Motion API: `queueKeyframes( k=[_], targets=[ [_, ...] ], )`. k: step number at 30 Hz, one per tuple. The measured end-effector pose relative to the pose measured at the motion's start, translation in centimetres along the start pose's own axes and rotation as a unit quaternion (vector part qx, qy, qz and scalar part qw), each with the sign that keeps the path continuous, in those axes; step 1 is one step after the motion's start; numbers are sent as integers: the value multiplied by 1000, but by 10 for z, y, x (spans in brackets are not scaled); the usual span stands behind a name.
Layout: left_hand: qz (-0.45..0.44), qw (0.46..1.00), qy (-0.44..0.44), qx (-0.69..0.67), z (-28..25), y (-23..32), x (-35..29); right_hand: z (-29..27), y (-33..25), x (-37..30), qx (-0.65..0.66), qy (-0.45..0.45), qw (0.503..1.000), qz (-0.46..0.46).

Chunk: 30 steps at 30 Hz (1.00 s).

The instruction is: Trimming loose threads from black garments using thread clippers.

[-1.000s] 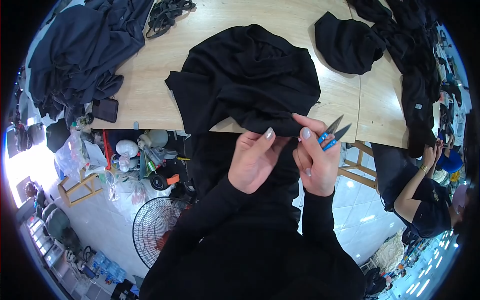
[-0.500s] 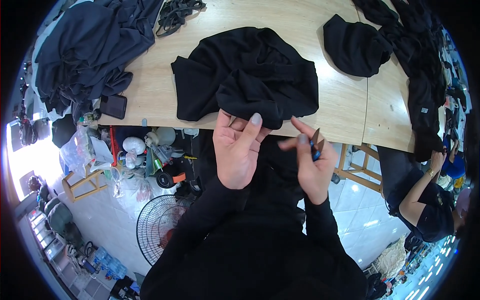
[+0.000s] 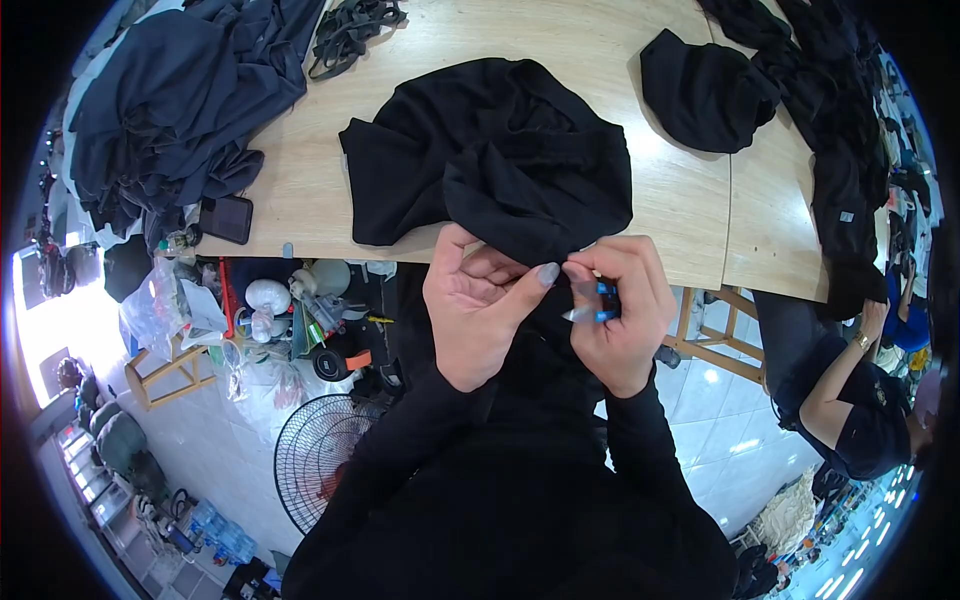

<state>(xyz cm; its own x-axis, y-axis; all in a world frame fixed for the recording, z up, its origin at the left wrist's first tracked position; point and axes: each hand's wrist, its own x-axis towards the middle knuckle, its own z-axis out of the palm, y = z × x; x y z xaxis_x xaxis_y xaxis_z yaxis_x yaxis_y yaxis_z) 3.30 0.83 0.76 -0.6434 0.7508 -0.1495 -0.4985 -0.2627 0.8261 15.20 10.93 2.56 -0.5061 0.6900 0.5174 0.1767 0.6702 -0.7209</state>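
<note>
A black garment (image 3: 500,150) lies bunched on the wooden table, its near edge hanging over the front. That edge is pinched by my left hand (image 3: 475,310), thumb on top and fingers curled under the cloth. Close beside it, my right hand (image 3: 625,315) has thumb and forefinger together at the same edge, near the left thumb tip. Tucked in the right palm are small blue-handled thread snips (image 3: 605,302), blades pointing toward the left. Whether a thread is between the right fingertips is too small to tell.
Dark cloth (image 3: 180,100) is heaped at the table's left, beside a phone (image 3: 226,219). Black straps (image 3: 350,30) lie at the back, another folded black piece (image 3: 708,92) at the right. A floor fan (image 3: 320,455) stands below left. A co-worker's arm (image 3: 838,385) reaches in at right.
My right hand has moved left and up to the garment's edge, its thumb and forefinger closing there. The snips have turned from pointing up to pointing left. My left hand keeps its pinch.
</note>
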Motion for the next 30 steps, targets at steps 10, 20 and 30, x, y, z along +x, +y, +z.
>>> queueKeyframes(
  k=[10, 20, 30],
  targets=[
    [-28, 1000, 0, 8, 0, 5, 0, -18, -7, 3, 17, -23, 998, 56],
    [-38, 999, -4, -9, -5, 0, 1, -24, 20, -8, 20, 24, 984, 177],
    [-67, 997, 19, -41, -4, 6, 5, -22, 12, -23, 94, -122, 967, 204]
  ],
)
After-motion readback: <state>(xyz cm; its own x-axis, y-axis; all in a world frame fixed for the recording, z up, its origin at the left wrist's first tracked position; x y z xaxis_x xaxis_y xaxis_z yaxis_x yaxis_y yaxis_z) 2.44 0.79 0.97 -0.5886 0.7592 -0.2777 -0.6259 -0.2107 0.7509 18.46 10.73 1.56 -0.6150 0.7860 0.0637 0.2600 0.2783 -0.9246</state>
